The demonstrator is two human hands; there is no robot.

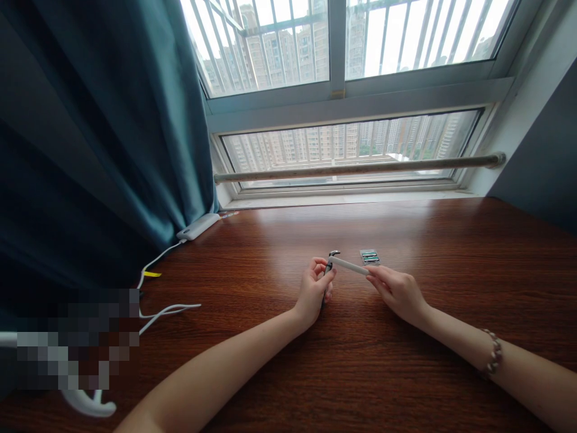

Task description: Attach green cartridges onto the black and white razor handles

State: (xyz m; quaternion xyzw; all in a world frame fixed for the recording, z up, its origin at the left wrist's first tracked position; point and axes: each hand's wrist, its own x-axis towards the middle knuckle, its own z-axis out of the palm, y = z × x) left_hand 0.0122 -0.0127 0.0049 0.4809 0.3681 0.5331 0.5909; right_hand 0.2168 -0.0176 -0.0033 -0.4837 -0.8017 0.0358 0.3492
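My left hand (314,288) is closed around a slim dark tool (327,269) with a curved, hook-like end at its top. Much of that tool is hidden by my fingers. Between the fingertips of my right hand (399,290) is one end of a slim white stick (350,265). The stick slants up to the left, and its far end meets the upper part of the dark tool; whether they are joined I cannot tell. Just beyond the stick a small flat clear pack (369,257) with dark and green strips lies on the table.
The brown wooden table (270,240) reaches back to a barred window with a rail (360,170). At the left a white power strip (198,227) lies by the blue curtain (148,120). White cables (169,311) and a yellow tag (152,274) are nearby. A blurred patch covers the lower left.
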